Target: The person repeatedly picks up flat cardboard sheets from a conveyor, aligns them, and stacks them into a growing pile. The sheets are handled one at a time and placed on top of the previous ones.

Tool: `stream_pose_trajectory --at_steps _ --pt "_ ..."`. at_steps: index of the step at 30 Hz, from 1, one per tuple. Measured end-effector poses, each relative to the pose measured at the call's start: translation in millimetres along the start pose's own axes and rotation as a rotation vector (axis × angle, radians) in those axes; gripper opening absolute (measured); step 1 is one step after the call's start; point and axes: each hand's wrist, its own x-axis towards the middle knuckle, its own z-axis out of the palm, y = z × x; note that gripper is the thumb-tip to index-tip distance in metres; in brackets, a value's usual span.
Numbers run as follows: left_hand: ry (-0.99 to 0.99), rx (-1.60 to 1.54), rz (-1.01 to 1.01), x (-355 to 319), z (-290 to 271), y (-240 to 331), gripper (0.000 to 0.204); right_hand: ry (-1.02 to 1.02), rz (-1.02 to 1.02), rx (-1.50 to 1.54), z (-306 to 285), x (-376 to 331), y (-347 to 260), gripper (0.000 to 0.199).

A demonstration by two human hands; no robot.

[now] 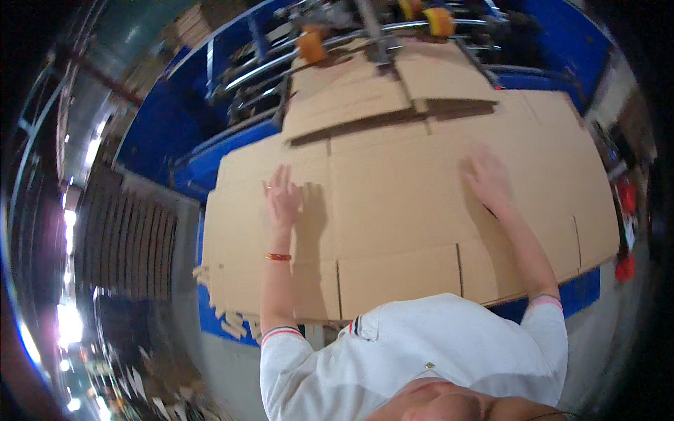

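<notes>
A large flat cardboard box blank [393, 203] lies in front of me, with fold lines and slots cut along its near edge. Over its left part is my left hand [283, 198], fingers stretched out and nothing in them. My right hand [487, 175], a little blurred by motion, is spread over the right part. Both hands cast shadows on the board; whether their palms press on it I cannot tell. Beyond them, another cardboard piece [351, 95] lies partly under the machine's rollers, its near edge raised above the blank.
A blue machine [158, 137] with metal bars and orange wheels [311, 45] stands at the far side. Cardboard scraps [235, 324] hang at the near left edge. A tall stack of dark sheets [126, 235] stands to the left. Red objects [625, 266] are at the right.
</notes>
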Motion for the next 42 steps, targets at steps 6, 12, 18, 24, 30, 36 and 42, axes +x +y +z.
stream_pose_trajectory --at_steps 6,12,18,24,30,36,42 --pt "-0.056 0.494 -0.905 -111.6 -13.9 -198.3 0.050 0.016 0.009 0.102 -20.1 -74.7 35.5 0.049" --pt "-0.168 0.194 -0.876 -116.6 -32.5 -216.6 0.050 0.092 -0.003 0.066 -26.4 -69.7 25.9 0.045" --pt "-0.019 0.316 -0.779 -107.2 -38.5 -205.7 0.056 0.095 0.038 0.010 -24.6 -73.9 27.6 0.043" --pt "-0.072 0.372 -0.772 -99.7 -66.0 -206.0 0.054 0.094 0.051 0.026 -20.6 -74.1 30.5 0.043" --pt "0.037 0.328 -0.785 -74.6 -122.0 -195.8 0.049 0.088 0.051 0.070 -25.7 -71.6 27.1 0.041" --pt "0.012 0.283 -0.574 -46.8 -196.7 -176.9 0.044 0.067 0.045 0.051 -24.7 -79.2 32.9 0.042" --pt "-0.165 -1.250 -0.418 -60.9 -343.9 -114.4 0.078 0.044 0.249 0.122 -60.1 -142.2 46.8 0.045"
